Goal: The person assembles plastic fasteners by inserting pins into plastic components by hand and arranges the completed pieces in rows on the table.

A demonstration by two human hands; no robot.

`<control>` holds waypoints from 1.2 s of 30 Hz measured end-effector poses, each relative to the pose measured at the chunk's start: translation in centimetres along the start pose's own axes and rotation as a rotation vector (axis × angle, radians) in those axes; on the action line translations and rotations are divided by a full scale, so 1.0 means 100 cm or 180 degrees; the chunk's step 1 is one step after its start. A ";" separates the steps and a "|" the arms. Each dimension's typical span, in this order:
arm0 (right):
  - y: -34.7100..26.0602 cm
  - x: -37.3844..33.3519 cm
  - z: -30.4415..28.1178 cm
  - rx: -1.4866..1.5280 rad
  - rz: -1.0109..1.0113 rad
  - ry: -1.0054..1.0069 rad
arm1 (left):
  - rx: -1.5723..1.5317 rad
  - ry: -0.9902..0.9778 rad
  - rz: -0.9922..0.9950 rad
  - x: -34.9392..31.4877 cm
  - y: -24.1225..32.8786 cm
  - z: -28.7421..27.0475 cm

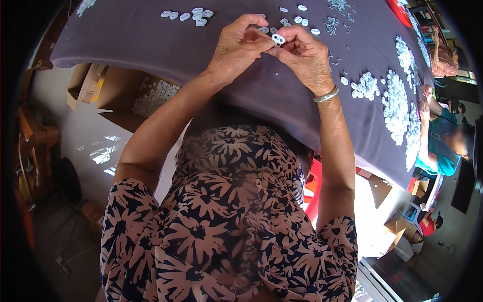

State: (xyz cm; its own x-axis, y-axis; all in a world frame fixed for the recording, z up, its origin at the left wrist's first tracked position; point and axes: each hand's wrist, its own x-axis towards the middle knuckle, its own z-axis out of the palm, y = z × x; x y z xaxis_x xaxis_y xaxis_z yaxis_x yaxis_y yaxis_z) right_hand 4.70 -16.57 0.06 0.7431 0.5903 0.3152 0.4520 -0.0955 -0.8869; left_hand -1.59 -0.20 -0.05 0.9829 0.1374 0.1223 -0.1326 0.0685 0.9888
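Observation:
A small white oval plastic piece with two dark holes (278, 39) is pinched between my two hands above the table's near side. My left hand (239, 48) comes in from the left, its thumb and a finger closed at the piece's left side. On the other side my right hand (306, 56), with a bracelet at the wrist, grips the piece between thumb and fingertips. Just beyond my fingers lie a few similar white oval pieces (304, 21), some partly hidden by my hands. Another group of white ovals (197, 15) lies farther left.
A dark cloth covers the table (146, 38). Small grey metal pins (332, 24) lie at the far right, and heaps of white pieces (396, 108) run along the right side. An open cardboard box (118, 90) of white parts stands below at left. Other people (443, 138) sit at right.

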 end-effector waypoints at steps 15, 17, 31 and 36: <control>-0.014 -0.002 0.005 -0.0694 -0.0585 0.0258 | 0.0175 -0.0335 0.0053 0.001 0.003 -0.003; -0.013 -0.002 0.007 -0.1029 -0.0643 0.0275 | 0.0173 -0.0270 0.0132 0.001 0.001 -0.001; -0.009 -0.005 0.002 -0.2647 -0.1203 -0.0106 | 0.0210 -0.0546 -0.0019 -0.004 0.009 0.001; -0.008 -0.008 0.002 -0.2494 -0.1223 -0.0132 | 0.0217 -0.0649 -0.0004 -0.003 0.009 -0.001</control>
State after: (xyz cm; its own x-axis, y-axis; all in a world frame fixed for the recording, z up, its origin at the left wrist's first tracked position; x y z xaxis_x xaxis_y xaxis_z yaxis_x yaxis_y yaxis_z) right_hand 3.65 -16.81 0.43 0.4580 0.7219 0.5187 0.8880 -0.3987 -0.2292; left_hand -2.02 -0.08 0.78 0.9894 -0.0658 0.1291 -0.1294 0.0005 0.9916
